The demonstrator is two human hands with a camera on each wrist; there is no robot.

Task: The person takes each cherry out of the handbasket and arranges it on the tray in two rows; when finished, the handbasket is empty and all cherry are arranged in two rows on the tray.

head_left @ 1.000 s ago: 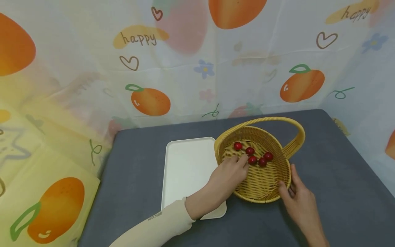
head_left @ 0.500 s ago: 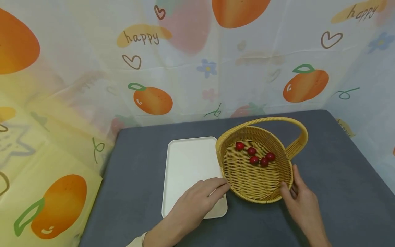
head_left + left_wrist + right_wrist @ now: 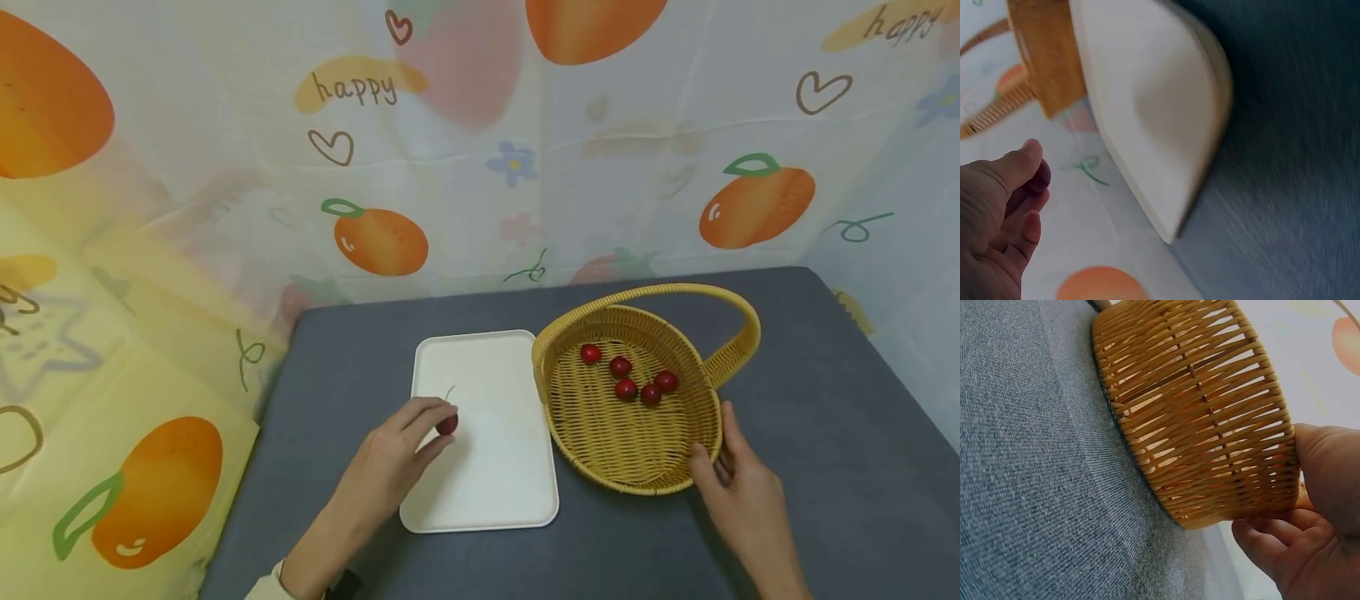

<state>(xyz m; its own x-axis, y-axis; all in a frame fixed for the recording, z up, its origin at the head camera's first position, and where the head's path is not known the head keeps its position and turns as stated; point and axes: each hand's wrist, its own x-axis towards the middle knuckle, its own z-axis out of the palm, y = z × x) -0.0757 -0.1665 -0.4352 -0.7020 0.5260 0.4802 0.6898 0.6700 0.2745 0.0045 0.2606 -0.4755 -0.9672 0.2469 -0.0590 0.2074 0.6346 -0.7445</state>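
Observation:
My left hand [image 3: 390, 458] pinches a dark red cherry [image 3: 447, 425] between thumb and fingertips, its thin stem pointing up, over the left part of a white rectangular tray [image 3: 495, 467]. In the left wrist view the cherry [image 3: 1039, 177] shows between the thumb and fingers. A round yellow wicker basket [image 3: 600, 450] with an arched handle stands at the tray's right side. Several red cherries [image 3: 626, 389] lie on its woven bottom. My right hand [image 3: 742, 492] grips the basket's near right rim, thumb at the inside edge, fingers along the outer wall [image 3: 1204, 419].
A dark grey cloth [image 3: 337, 358] covers the table under tray and basket. Behind it hangs a pale curtain [image 3: 457, 183] printed with oranges and hearts. On the left, a yellowish printed cloth [image 3: 150, 392] borders the table. The basket handle [image 3: 667, 289] arches over the basket's far side.
My left hand has come out of the basket with a cherry and moved left across the tray. The right hand keeps its hold on the basket rim. The view has shifted slightly.

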